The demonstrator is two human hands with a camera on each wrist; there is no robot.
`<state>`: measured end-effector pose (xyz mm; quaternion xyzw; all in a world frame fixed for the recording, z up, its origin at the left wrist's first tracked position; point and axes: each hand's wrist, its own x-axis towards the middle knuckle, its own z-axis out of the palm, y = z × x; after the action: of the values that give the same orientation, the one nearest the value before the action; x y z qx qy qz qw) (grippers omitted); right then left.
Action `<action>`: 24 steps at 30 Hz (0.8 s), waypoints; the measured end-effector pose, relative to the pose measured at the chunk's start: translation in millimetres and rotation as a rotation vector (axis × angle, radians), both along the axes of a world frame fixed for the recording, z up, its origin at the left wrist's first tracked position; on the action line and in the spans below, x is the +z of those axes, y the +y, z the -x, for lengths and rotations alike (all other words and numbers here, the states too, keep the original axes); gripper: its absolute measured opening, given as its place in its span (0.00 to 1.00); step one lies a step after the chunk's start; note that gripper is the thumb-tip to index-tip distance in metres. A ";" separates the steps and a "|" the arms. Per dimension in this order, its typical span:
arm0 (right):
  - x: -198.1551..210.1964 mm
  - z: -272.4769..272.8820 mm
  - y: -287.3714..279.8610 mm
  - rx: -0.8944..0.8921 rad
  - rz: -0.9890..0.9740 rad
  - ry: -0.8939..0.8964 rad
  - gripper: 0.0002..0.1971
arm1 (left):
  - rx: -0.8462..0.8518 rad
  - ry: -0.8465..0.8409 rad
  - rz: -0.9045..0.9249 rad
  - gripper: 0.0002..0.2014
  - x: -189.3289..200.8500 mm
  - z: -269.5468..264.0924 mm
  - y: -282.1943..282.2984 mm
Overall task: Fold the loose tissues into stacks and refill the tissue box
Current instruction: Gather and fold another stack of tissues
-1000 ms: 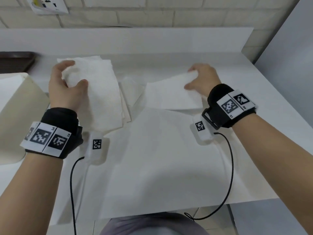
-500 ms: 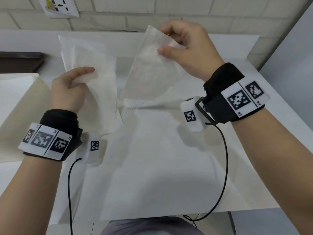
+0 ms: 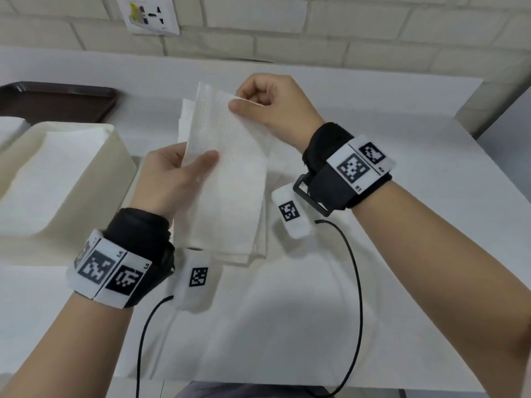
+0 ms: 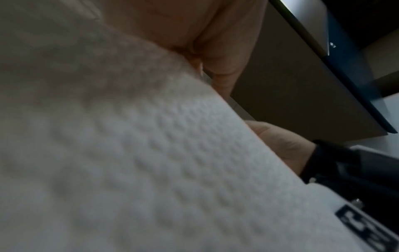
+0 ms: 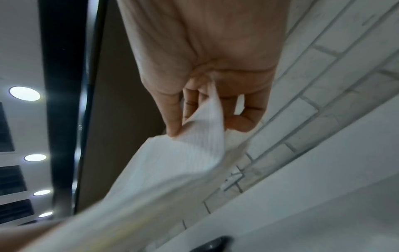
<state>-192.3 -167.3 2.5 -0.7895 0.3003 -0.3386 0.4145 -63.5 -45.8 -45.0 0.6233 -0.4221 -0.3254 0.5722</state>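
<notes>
Fingers, right: thumb and curled fingers (image 3: 253, 94) of the right hand (image 3: 275, 110) pinch the top right corner of the tissues (image 3: 227, 182); in the right wrist view the fingertips (image 5: 175, 126) close on that corner (image 5: 202, 136).
Fingers, left: the left hand (image 3: 172, 179) holds the tissues at their left edge, thumb (image 3: 207, 159) pressed across the front; the other fingers are behind the paper and cannot be seen.
Tissues: a white, embossed, folded bundle held upright between the hands above the table (image 3: 402, 196), at 12 o'clock from the person. Several layered edges show at its bottom; how many sheets cannot be told.
Box: a cream box (image 3: 57, 179) at 9 o'clock from the tissues, open top showing white paper inside; its left side is cut off by the frame.
Hidden: the left wrist view is almost filled by blurred tissue (image 4: 151, 153), with only part of the hand (image 4: 215, 42) showing. The lower tissue in the right wrist view is smeared.
Pose: both forearms rise from 6 o'clock, wrists bent up, the right hand higher, at 1 o'clock from the left.
Wrists: black bands with white coded tags (image 3: 359, 165) and dangling cables (image 3: 356, 282).
Behind: a dark tray (image 3: 57, 101) at 10 o'clock and a wall socket (image 3: 149, 12) at 11 o'clock, its top cut off.
</notes>
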 end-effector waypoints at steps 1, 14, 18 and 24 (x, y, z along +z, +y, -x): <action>-6.9 -3.3 -5.9 -0.048 -0.009 0.032 0.11 | 0.038 -0.005 -0.034 0.05 -3.8 -6.8 1.3; -90.9 -21.4 -56.8 -0.390 -0.130 1.059 0.42 | 0.187 0.038 -0.187 0.13 -28.7 -55.5 25.5; -86.2 -28.4 -64.8 -0.307 -0.233 1.029 0.20 | 0.182 0.057 -0.206 0.14 -34.5 -62.0 27.0; -91.4 -26.5 -62.7 -0.357 -0.303 0.804 0.28 | 0.168 0.062 -0.222 0.17 -40.8 -65.6 26.8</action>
<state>-165.8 -229.9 -88.9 -0.7246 0.6144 -0.0241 0.3114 2.1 -19.0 -85.8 0.7055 -0.3120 -0.3401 0.5378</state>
